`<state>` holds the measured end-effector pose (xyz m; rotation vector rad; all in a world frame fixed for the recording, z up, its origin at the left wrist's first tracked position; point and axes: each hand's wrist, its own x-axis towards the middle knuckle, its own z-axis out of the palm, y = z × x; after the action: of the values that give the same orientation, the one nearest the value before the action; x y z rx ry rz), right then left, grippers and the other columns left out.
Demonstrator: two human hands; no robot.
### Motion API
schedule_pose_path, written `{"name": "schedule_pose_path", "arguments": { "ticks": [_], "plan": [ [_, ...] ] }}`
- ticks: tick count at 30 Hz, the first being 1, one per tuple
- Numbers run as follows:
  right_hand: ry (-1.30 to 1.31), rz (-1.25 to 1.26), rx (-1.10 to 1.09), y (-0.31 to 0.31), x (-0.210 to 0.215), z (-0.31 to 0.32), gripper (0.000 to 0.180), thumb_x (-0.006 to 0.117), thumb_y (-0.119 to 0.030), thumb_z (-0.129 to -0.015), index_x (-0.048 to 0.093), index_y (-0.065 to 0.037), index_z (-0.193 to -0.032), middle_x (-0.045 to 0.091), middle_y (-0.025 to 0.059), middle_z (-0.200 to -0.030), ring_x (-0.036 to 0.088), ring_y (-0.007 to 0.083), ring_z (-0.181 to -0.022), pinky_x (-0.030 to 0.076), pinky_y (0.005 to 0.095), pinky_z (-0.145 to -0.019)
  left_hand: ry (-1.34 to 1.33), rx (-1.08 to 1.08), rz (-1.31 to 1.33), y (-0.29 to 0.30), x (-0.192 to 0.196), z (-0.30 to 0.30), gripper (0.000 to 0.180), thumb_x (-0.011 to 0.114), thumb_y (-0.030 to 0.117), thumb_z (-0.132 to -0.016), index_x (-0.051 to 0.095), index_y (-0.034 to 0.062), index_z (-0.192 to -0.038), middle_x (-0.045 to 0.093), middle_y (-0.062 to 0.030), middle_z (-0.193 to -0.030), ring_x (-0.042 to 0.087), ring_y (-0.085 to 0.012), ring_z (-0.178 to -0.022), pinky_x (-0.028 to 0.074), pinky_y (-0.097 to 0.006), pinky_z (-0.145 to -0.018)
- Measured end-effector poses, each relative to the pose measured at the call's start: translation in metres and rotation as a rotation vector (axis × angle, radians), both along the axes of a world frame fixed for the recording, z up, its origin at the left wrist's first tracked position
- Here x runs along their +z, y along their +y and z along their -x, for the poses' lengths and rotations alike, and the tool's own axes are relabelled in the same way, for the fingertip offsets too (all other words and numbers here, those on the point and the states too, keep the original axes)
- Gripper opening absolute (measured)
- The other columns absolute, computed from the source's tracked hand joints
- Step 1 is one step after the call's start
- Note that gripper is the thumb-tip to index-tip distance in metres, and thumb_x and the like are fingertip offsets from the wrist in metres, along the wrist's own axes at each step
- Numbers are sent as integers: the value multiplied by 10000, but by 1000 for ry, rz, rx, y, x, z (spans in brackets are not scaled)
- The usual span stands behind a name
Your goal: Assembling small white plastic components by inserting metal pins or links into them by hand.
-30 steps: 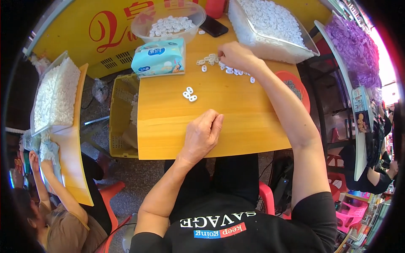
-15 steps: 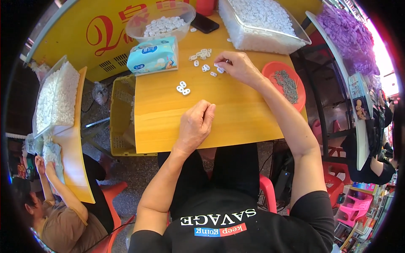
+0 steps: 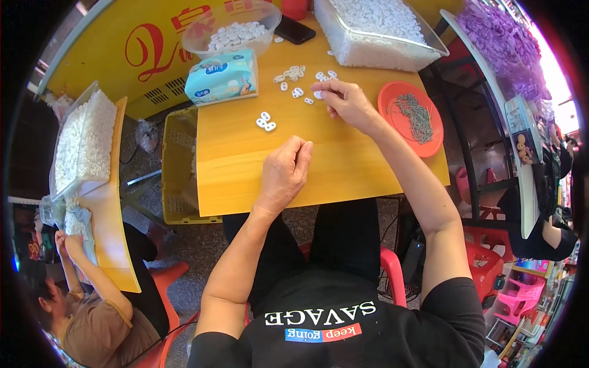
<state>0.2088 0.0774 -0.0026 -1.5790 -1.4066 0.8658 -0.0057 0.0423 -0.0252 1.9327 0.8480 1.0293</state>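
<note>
My right hand (image 3: pixel 352 107) pinches a small white oval piece (image 3: pixel 318 95) between thumb and fingertips, just over the wooden table (image 3: pixel 245 178). My left hand (image 3: pixel 283 172) is curled closed nearer the front edge; whatever its fingers hold is hidden. Beyond it lies a small cluster of white oval pieces (image 3: pixel 265 121) with two dark holes each. More such pieces (image 3: pixel 297 92) are scattered left of my right hand, and another group (image 3: pixel 327 76) sits just behind it. A pile of slightly creamier pieces (image 3: pixel 293 73) lies farther back.
On the right stands a red plate (image 3: pixel 392 132) of small grey metal parts (image 3: pixel 414 116). Behind are a large clear bin (image 3: pixel 380 55) of white pieces, a phone (image 3: pixel 295 29), a clear bowl (image 3: pixel 202 46) and a blue tissue pack (image 3: pixel 222 78). A person (image 3: pixel 92 306) works at another table, left.
My right hand has drawn slightly toward me with a white oval piece in its fingertips, uncovering a group of pieces behind it. My left hand stays closed in nearly the same place.
</note>
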Motion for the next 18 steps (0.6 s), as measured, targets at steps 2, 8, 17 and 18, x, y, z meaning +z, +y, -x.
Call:
{"name": "schedule_pose_path", "arguments": {
  "ticks": [2, 8, 17, 18],
  "plan": [
    [106, 60, 14, -3, 1, -1, 225, 588, -164, -959, 666, -28, -1121, 577, -16, -713, 535, 48, -619, 451, 214, -568, -8, -5, -2, 0, -1, -1, 208, 572, 136, -982, 559, 2, -824, 479, -70, -591, 449, -144, -497, 362, -298, -483],
    [306, 81, -39, -11, -6, -1, 238, 611, -155, -947, 658, -22, -1139, 590, -29, -770, 534, 38, -644, 443, 197, -585, -12, -26, 28, 1, -3, -1, 198, 562, 143, -991, 560, 5, -849, 494, -47, -600, 451, -112, -518, 368, -276, -492],
    [625, 128, 74, -50, 6, 18, 271, 619, -153, -954, 644, -23, -1190, 624, -15, -914, 549, 39, -724, 463, 192, -644, -238, -36, 438, 6, 7, -1, 194, 558, 136, -995, 604, -10, -1114, 648, -51, -882, 621, -100, -766, 498, -231, -663],
    [632, 136, 68, -54, 7, 20, 271, 619, -153, -954, 644, -23, -1190, 624, -15, -914, 549, 39, -724, 463, 192, -644, -266, -56, 449, 7, 10, -3, 195, 556, 136, -996, 606, -9, -1115, 653, -56, -893, 622, -98, -771, 496, -227, -663]
  ]
}}
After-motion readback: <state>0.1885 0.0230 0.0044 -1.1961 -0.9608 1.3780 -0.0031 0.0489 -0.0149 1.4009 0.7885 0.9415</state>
